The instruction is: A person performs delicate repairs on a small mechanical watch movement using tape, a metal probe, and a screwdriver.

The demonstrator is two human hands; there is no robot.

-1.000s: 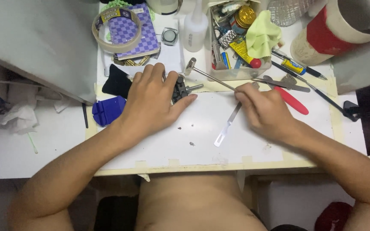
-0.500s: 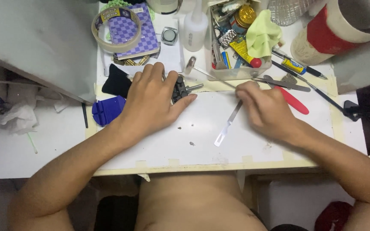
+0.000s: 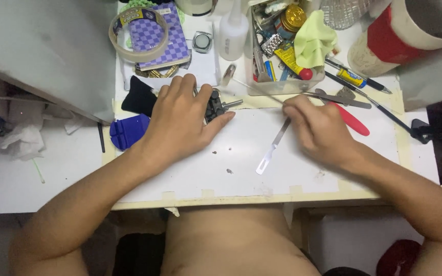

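1. Hidden or unclear: our left hand (image 3: 182, 122) lies palm down over a small black clamp-like holder (image 3: 215, 104), covering most of it; only its right end and a short metal stub show past the fingers. We cannot tell what the holder carries, nor whether the left grip is closed on it or merely pressing it to the tabletop (image 3: 241, 153).
2. Our right hand (image 3: 319, 129) has its grip closed on the upper end of a thin flat metal tool (image 3: 272, 147); that end is lost under the fingers, while the lower end rests on the white tabletop, slanting down to the left.
3. Cut off at the top edge: a red-and-cream cylinder (image 3: 384, 38) and the clear plastic bin (image 3: 282, 87) of small tools, whose contents are too crowded to count.
4. Counted: two hands, one flat metal tool, one black holder, one blue plastic block (image 3: 129, 130) just left of our left wrist, one roll of tape (image 3: 138, 33) lying on one purple checked booklet (image 3: 157, 46), one white squeeze bottle (image 3: 233, 30), one yellow-green cloth (image 3: 313, 43), one red-handled tool (image 3: 351, 120) beside our right hand, two small dark specks on the tabletop between the hands.
5. Against the earlier frames: both hands, the tool and the holder sit where they did; we see no visible shift.
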